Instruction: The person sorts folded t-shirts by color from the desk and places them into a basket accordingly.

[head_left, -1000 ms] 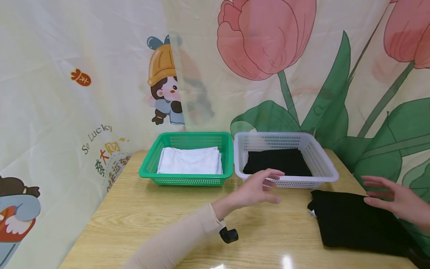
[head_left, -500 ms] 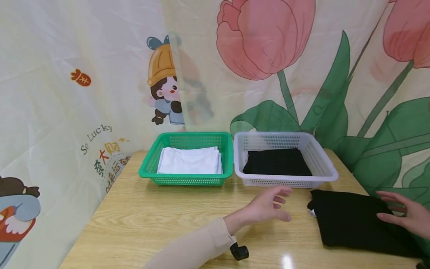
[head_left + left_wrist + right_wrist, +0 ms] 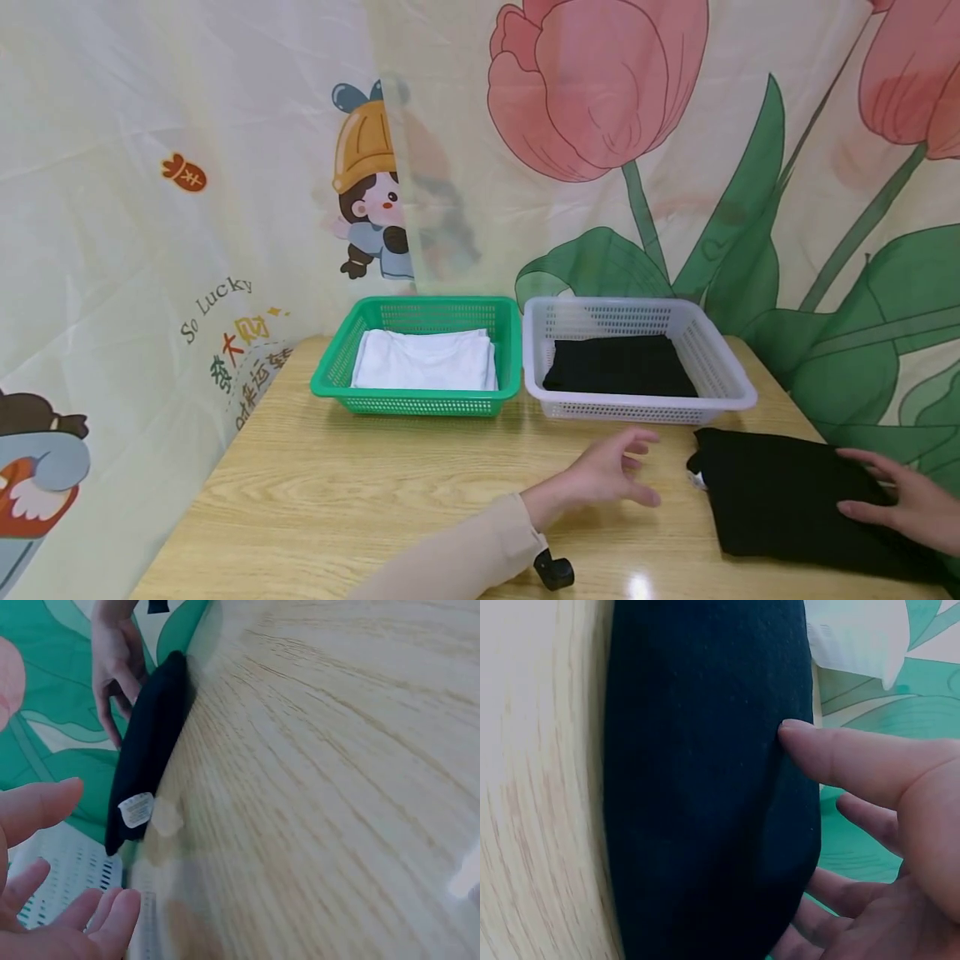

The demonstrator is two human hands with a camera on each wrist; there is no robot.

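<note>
A folded black garment (image 3: pixel 787 500) with a white label at its left edge lies on the right of the table. My right hand (image 3: pixel 907 504) is at its right part, fingers loosely spread. In the right wrist view the thumb (image 3: pixel 810 750) touches the black cloth (image 3: pixel 705 780), while the other fingers lie at its far edge, partly hidden. Left of the garment, my left hand (image 3: pixel 600 479) hovers over the table, apart from the cloth and holding nothing. The left wrist view shows its fingers (image 3: pixel 112 922) spread and the garment's white label (image 3: pixel 136 810) beyond.
At the back of the wooden table (image 3: pixel 337 500) stand two baskets side by side. The green basket (image 3: pixel 420 404) holds folded white cloth (image 3: pixel 423 360); the white basket (image 3: pixel 630 410) holds folded black cloth (image 3: pixel 618 365). A printed curtain (image 3: pixel 262 167) hangs behind.
My left hand has come down from in front of the white basket, toward me and slightly right. My right hand has moved right and lower, onto the black garment, which has stayed in place.
</note>
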